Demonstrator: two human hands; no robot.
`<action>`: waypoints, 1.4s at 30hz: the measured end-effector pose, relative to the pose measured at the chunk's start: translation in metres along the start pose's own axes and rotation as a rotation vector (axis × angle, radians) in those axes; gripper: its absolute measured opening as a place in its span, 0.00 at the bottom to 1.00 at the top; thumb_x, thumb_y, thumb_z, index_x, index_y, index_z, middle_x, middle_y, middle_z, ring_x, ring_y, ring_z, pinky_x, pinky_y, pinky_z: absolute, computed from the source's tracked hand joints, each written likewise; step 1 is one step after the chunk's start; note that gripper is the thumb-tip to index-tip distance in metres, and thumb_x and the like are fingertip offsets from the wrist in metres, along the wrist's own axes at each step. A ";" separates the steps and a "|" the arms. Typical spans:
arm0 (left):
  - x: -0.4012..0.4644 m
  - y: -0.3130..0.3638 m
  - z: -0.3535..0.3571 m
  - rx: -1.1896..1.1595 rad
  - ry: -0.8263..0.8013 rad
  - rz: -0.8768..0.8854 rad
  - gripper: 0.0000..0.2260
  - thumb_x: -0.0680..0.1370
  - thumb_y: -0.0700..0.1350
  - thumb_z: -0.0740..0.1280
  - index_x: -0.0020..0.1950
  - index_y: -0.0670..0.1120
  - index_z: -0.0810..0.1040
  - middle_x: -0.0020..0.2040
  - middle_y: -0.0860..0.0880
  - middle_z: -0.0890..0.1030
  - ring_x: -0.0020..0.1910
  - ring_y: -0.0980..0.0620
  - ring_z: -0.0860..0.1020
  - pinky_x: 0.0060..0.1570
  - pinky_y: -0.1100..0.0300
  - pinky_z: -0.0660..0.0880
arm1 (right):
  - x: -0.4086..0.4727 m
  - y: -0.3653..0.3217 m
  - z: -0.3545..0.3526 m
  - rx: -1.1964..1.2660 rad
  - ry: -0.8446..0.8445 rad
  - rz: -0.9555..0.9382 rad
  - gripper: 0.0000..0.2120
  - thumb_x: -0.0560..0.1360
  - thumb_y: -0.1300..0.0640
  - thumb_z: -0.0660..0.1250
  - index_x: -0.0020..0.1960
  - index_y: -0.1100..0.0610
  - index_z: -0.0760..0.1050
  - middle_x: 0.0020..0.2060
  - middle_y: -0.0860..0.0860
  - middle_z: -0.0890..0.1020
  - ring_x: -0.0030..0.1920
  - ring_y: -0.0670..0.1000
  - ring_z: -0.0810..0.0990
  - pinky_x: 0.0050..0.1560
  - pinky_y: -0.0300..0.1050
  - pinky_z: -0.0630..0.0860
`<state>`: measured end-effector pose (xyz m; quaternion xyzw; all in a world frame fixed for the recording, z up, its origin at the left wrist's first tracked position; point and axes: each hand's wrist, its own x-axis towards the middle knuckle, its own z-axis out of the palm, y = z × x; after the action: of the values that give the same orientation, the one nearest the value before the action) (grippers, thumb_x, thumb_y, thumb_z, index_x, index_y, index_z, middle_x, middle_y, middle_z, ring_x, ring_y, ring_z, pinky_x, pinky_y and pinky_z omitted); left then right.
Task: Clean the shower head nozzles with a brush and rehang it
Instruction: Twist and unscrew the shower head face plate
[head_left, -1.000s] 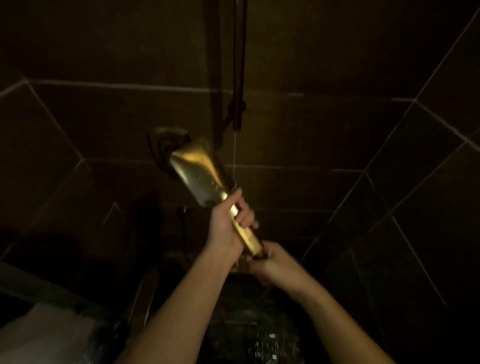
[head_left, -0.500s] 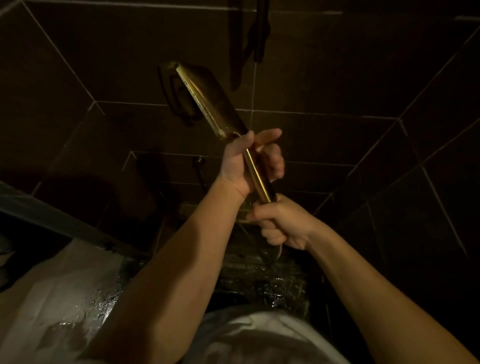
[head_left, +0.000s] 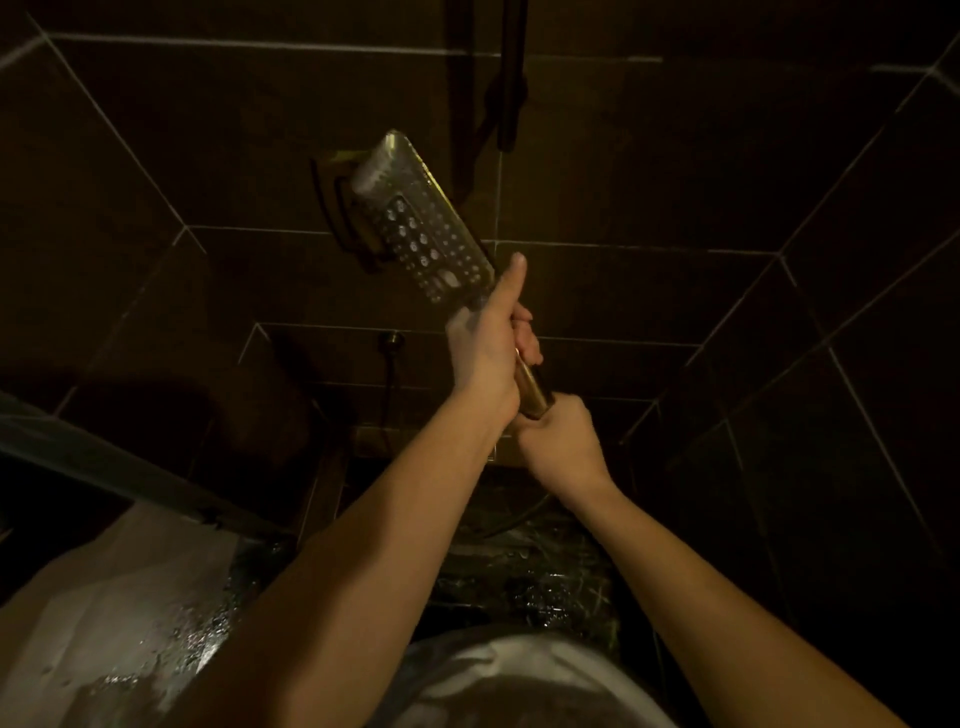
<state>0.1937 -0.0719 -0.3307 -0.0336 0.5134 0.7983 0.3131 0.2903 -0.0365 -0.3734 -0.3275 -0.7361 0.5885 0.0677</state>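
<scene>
Both hands hold the shower head (head_left: 423, 221) up in front of the dark tiled wall (head_left: 675, 171), its brass handle slanting from lower right to upper left. The left hand (head_left: 488, 353) wraps the upper part of the handle, fingers curled round it and the thumb laid straight along it toward the plate. The right hand (head_left: 558, 441) closes its grip round the bottom end of the handle, just below and touching the left.

Behind the head's far left edge a dark wall bracket (head_left: 337, 208) sits on the tiles, partly covered by the plate. Above and to the right a dark vertical rail (head_left: 511, 73) runs up out of view. Lower on the wall is a small round outlet (head_left: 390, 340) with a hose (head_left: 387, 395) hanging from it — the hose end below the right hand is too dim to follow. At near left lies a pale wet surface (head_left: 104, 623) beaded with drops, and a white garment (head_left: 519, 680) fills the near bottom edge.

No writing or brand mark can be read anywhere.

Half a second ago the head showed only its thin edge; it has turned so the nozzle face, with its rows of pale dots, looks at the camera. The left thumb, then spread off the handle, now lies along it.
</scene>
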 end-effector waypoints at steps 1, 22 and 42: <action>-0.003 -0.002 0.002 0.022 0.072 0.068 0.16 0.75 0.54 0.76 0.37 0.46 0.76 0.25 0.53 0.73 0.24 0.55 0.71 0.29 0.60 0.71 | 0.001 0.001 0.000 -0.037 0.028 -0.022 0.07 0.74 0.64 0.67 0.38 0.58 0.76 0.29 0.51 0.78 0.25 0.46 0.75 0.26 0.40 0.71; 0.018 0.012 -0.008 -0.151 -0.779 -0.221 0.14 0.75 0.55 0.73 0.41 0.44 0.83 0.23 0.53 0.75 0.20 0.58 0.73 0.23 0.64 0.69 | 0.005 -0.007 -0.027 0.468 -0.628 0.240 0.10 0.76 0.65 0.63 0.37 0.56 0.69 0.23 0.48 0.66 0.19 0.44 0.62 0.20 0.38 0.54; 0.014 0.013 -0.013 -0.420 -0.966 -0.137 0.34 0.74 0.51 0.74 0.78 0.43 0.68 0.70 0.37 0.76 0.71 0.38 0.74 0.68 0.45 0.73 | 0.001 -0.023 -0.045 0.349 -0.772 0.189 0.18 0.78 0.64 0.63 0.31 0.53 0.68 0.22 0.47 0.66 0.19 0.43 0.61 0.22 0.39 0.51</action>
<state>0.1724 -0.0797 -0.3319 0.2424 0.1363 0.7863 0.5517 0.3024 -0.0011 -0.3393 -0.1329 -0.5638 0.7870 -0.2123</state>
